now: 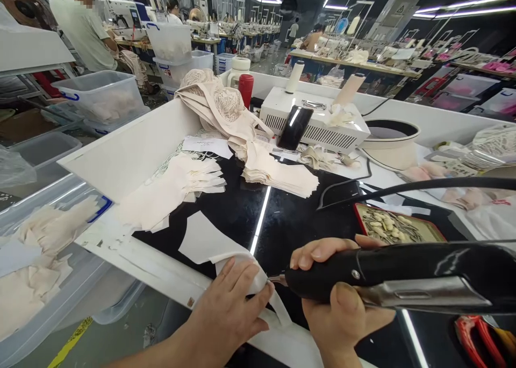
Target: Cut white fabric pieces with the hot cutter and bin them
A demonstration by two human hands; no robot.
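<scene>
My left hand (231,309) presses a cream fabric piece (209,239) against the table's front edge, its fingers bent and close together on the cloth. My right hand (338,309) is wrapped round a black handheld tool (387,268) with a metal lever. The tool's narrow metal tip meets the fabric beside my left fingertips. A thin strip of the cloth (280,306) hangs over the white edge. Behind lie a fanned stack of cream pieces (177,188) and another stack (278,171) joined to lace-patterned fabric (217,99).
A tray of small metal parts (399,225) and red-handled scissors (479,341) are at the right. A black cable (435,184) crosses above the tray. Farther back are a phone (295,128), a white box (346,128) and a red bottle (245,90). Plastic bins (100,298) stand left.
</scene>
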